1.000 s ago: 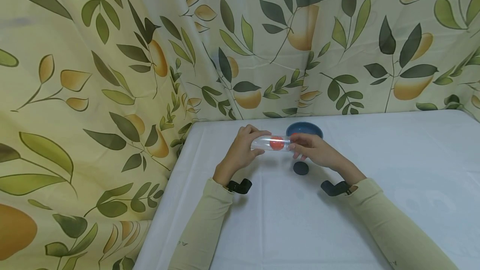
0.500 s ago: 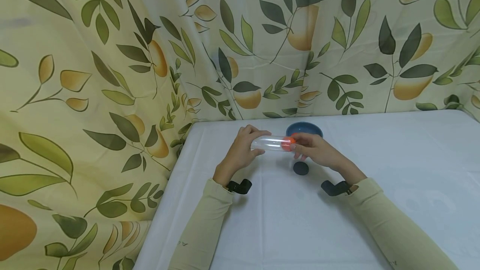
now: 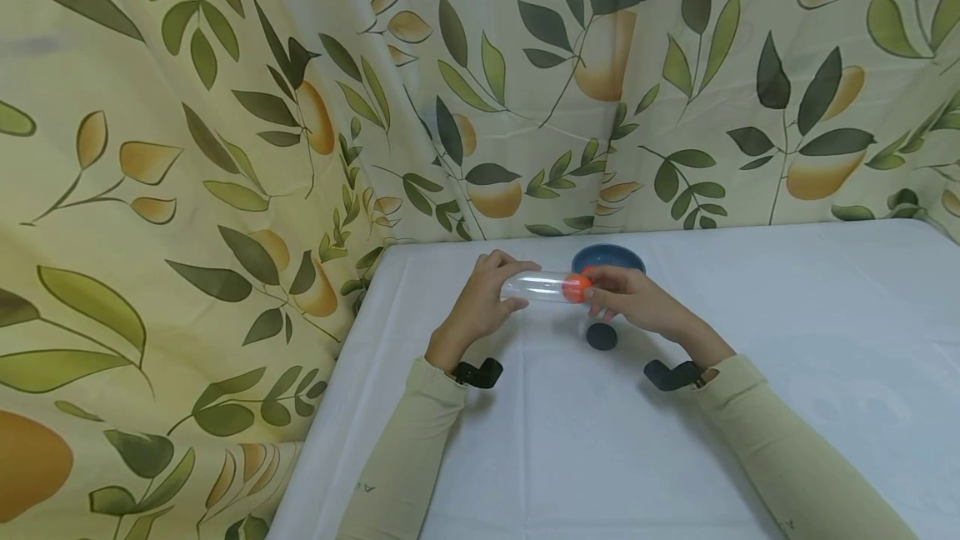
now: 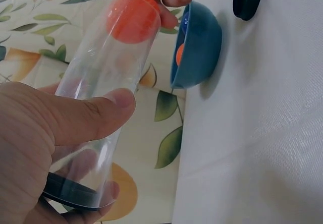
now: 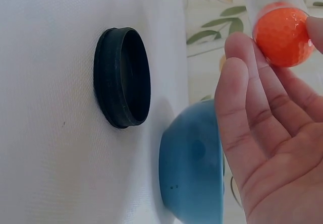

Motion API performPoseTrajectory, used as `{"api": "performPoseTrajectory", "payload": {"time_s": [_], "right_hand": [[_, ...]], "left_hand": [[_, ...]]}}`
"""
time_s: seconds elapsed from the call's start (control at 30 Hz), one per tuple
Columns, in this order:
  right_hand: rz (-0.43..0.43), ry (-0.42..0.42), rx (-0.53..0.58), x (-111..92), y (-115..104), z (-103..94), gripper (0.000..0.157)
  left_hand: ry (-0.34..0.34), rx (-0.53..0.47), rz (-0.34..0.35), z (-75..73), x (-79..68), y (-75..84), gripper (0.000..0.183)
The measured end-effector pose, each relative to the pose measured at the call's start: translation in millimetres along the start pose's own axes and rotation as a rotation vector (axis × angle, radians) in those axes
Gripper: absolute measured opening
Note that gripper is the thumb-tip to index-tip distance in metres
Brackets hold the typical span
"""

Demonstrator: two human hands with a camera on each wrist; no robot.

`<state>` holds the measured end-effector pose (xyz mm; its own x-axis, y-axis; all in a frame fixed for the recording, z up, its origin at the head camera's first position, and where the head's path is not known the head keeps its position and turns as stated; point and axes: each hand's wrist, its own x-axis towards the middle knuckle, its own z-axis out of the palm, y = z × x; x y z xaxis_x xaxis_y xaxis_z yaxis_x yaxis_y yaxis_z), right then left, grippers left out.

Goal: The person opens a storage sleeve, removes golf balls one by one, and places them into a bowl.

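Note:
My left hand [image 3: 482, 297] grips a clear plastic tube [image 3: 536, 286], held nearly level above the table. In the left wrist view the tube [image 4: 93, 113] has a dark cap [image 4: 70, 189] at its near end. An orange golf ball [image 5: 282, 36] sits at the tube's other end, partly out of the mouth. With thumb and fingers, my right hand [image 3: 633, 300] pinches this ball. A black round lid [image 5: 122, 77] lies on the table below, hollow side showing in the right wrist view.
Behind the right hand stands a blue bowl [image 3: 609, 257]. Inside it, the left wrist view shows an orange ball [image 4: 179, 55] and something dark blue [image 4: 185, 22]. White cloth covers the table [image 3: 570, 457]; a leaf-patterned curtain [image 3: 675, 107] hangs behind and at left.
The orange golf ball has slid rightward along the tube, from near its middle to the mouth at my right fingers. Both hands have stayed almost still.

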<state>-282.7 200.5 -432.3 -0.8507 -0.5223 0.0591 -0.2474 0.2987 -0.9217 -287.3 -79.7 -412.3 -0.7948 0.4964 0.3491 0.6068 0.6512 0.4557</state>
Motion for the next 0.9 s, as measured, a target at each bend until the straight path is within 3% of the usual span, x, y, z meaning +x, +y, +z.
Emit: {"api": "performPoseTrajectory", "payload": {"time_s": [0.53,0.9], "right_hand": [[0.021,0.022,0.019,-0.3,1.7,-0.2,0.039],[0.03,0.087,-0.019,-3.3,-0.8,-3.4,0.041]], "left_hand": [[0.003,-0.006,-0.003,0.5,-0.1,-1.0,0.053],[-0.001,-0.048,-0.029,2.3,0.1,-4.1,0.053]]}}
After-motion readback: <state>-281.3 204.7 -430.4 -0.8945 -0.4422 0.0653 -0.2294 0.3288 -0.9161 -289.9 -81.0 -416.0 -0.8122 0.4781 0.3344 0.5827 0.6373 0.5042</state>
